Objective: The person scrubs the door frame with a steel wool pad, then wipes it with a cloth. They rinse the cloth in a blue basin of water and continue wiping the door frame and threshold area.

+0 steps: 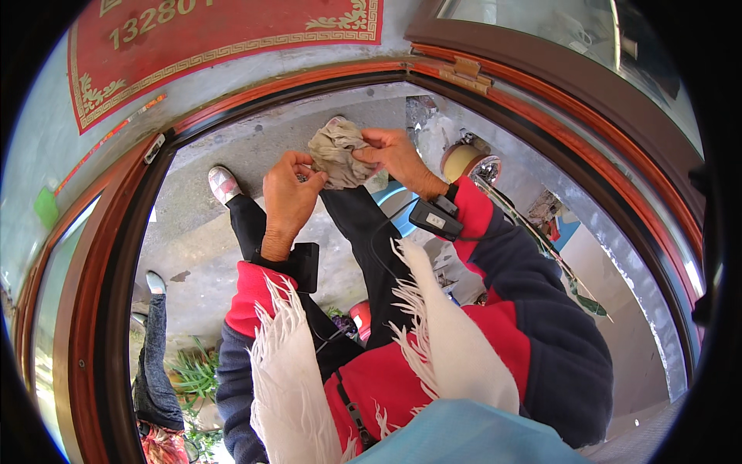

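Note:
A crumpled greyish-beige cloth [341, 152] is held up in front of me, near the top middle of the head view. My right hand [399, 159] pinches its right side between thumb and fingers. At its lower left edge, the fingertips and thumb of my left hand [291, 200] grip the cloth too. Part of my shoe shows just above the cloth, and the cloth hides the rest. Black devices with cables are strapped to both my wrists.
A brown door frame [324, 86] surrounds me, with a red mat [232, 35] beyond it. Right of my legs are a blue basin [400, 209], a cream pot [458, 161] and a long stick [539, 232]. Another person's leg [155, 342] and green plants [197, 371] are at lower left.

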The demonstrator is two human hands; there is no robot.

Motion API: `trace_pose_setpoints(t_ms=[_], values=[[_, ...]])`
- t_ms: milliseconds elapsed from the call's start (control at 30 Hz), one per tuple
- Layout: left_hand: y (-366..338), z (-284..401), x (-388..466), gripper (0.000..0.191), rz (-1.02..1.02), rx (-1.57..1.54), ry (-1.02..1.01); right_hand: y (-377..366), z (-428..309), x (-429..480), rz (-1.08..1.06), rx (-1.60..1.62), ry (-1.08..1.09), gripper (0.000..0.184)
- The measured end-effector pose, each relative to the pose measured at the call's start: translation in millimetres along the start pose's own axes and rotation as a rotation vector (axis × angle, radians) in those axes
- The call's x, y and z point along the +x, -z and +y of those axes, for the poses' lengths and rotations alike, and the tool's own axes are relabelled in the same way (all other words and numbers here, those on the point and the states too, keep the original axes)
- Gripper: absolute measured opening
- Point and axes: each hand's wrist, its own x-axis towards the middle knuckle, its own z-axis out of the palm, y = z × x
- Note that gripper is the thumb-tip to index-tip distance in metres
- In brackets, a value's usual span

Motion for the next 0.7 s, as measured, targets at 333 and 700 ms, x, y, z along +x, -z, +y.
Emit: trace_pose_setpoints(t_ms=[333, 700], values=[[-19.6, 34.6, 1.2, 0.038, -0.007, -0.278, 0.055, 32.1, -19.2, -13.5, -0.046, -0.107, 0.034, 0.021], [-23.4, 31.0, 3.4, 0.011, -0.045, -0.292, 0.278, 66.6, -58.4, -39.1, -0.059, 0.24, 0.168, 0.034]])
